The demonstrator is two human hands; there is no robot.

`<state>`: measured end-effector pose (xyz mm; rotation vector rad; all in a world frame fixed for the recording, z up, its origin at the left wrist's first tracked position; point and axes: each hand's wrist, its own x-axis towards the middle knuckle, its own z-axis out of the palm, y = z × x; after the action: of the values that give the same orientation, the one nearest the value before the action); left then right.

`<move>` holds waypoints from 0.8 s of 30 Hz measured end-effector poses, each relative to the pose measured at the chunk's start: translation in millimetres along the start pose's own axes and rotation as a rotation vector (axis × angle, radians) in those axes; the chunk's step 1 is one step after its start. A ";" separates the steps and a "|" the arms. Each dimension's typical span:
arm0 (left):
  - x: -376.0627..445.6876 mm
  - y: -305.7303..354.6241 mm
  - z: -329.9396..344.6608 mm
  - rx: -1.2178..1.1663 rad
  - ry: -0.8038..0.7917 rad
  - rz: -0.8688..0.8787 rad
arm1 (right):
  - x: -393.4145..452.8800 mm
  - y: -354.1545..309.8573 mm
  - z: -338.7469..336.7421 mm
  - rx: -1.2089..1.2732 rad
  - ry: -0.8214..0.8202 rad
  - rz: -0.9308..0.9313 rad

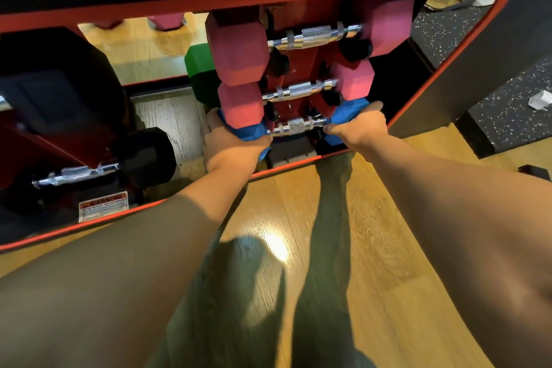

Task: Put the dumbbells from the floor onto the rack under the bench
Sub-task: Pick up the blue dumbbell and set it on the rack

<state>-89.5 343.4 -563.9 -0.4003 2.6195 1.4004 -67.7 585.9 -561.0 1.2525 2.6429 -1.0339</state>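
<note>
A blue dumbbell (294, 126) with a chrome knurled handle lies at the lowest level of the red rack (298, 57) under the bench. My left hand (231, 148) grips its left blue head and my right hand (360, 128) grips its right blue head. Above it on the rack rest two pink dumbbells, a smaller one (298, 89) and a larger one (313, 34) at the top. A green dumbbell head (198, 69) shows just left of the pink ones, partly hidden.
A black dumbbell (143, 158) with a chrome handle sits low at the left beside a white warning label (103, 206). The bench's red-edged black frame (466, 69) surrounds the rack. Wooden floor (298, 233) lies in front, and black speckled mats (507, 110) lie at the right.
</note>
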 end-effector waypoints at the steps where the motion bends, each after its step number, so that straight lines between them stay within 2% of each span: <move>1: 1.0 -0.4 0.1 0.000 -0.001 0.004 | -0.5 -0.4 -0.5 -0.004 -0.003 0.001; 18: 0.6 -1.2 -8.9 0.001 -0.038 -0.077 | -10.3 -14.7 -5.0 -0.015 -0.023 -0.016; 24: -3.3 6.3 -14.2 0.070 -0.048 -0.078 | -9.6 -24.1 -6.6 -0.057 -0.070 0.028</move>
<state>-88.3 335.5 -550.2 -0.4486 2.5764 1.2752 -76.5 572.5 -539.7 1.2155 2.5767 -0.9723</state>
